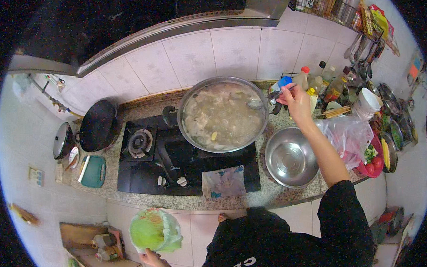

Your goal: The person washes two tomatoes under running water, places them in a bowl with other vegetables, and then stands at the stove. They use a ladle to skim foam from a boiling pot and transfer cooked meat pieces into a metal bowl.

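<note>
My right hand (pixel 294 100) grips the dark handle of a metal ladle (pixel 255 103). The ladle's bowl sits at the liquid's surface, just inside the right rim of a wide metal pot (pixel 182 134). Cloudy broth (pixel 221 113) with pale chunks and foam fills this pot, which stands on a black gas stove (pixel 137 180). Low at the left, my left hand (pixel 151 257) holds the edge of a green bin (pixel 146 229) lined with a thin plastic bag, away from the counter. A shiny steel basin (pixel 290 162) rests on the counter below my right forearm; nothing shows in it.
A black wok (pixel 98 126) leans at the left beside a lidded pan (pixel 62 140) and a green cutting board (pixel 94 172). A folded cloth (pixel 224 182) hangs over the stove's front. Bottles (pixel 303 77), bowls (pixel 367 103) and a plastic bag (pixel 346 137) crowd the right. The range hood (pixel 196 31) overhangs.
</note>
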`<state>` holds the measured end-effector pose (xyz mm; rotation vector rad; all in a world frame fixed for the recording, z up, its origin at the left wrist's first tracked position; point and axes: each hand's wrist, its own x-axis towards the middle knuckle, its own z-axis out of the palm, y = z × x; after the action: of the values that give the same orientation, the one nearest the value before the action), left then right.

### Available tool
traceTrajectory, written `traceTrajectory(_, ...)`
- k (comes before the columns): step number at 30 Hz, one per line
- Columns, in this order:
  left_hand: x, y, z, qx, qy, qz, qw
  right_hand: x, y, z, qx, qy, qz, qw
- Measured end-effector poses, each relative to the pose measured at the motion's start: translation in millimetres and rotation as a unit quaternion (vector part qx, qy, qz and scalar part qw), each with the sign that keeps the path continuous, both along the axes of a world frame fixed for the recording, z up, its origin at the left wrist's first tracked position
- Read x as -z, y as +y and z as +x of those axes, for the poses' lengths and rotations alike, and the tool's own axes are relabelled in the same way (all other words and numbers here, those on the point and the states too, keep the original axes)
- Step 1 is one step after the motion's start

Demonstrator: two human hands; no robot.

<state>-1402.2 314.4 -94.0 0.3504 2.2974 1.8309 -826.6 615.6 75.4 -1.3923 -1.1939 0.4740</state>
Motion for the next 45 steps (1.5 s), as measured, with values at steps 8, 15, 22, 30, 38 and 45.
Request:
traceTrajectory(8, 15.6, -7.8, -18.3, 0.012, -0.008, 0.007, 1.000, 38.0, 46.4, -4.0, 0.023, -0.040, 0.070, 0.996)
traceTrajectory(15, 22.3, -33.7, -19.1, -0.004, -0.028, 0.008, 1.000, 35.7, 85.1, -17.6, 0.050, -0.027, 0.043, 0.997)
traceTrajectory(22, -7.8, -41.7, 19.6, -0.027, -0.032, -0.007, 0.999, 31.4, 117.7, -43.8, 0.022, -0.031, 0.053, 0.998)
traceTrajectory(30, -4.3, -59.7, 26.9, -0.022, -0.022, -0.011, 0.999, 32.3, 146.8, -64.6, -0.036, -0.016, 0.060, 0.997)
traceTrajectory(38, -43.3, -60.3, 34.8, 0.038, -0.084, -0.015, 0.996, 74.1, 176.2, -46.2, -0.095, 0.173, 0.028, 0.980)
traceTrajectory(45, -116.6, -11.8, 52.7, 0.150, -0.090, 0.000, 0.985, 21.0, 134.8, -50.2, -0.149, 0.247, 0.035, 0.957)
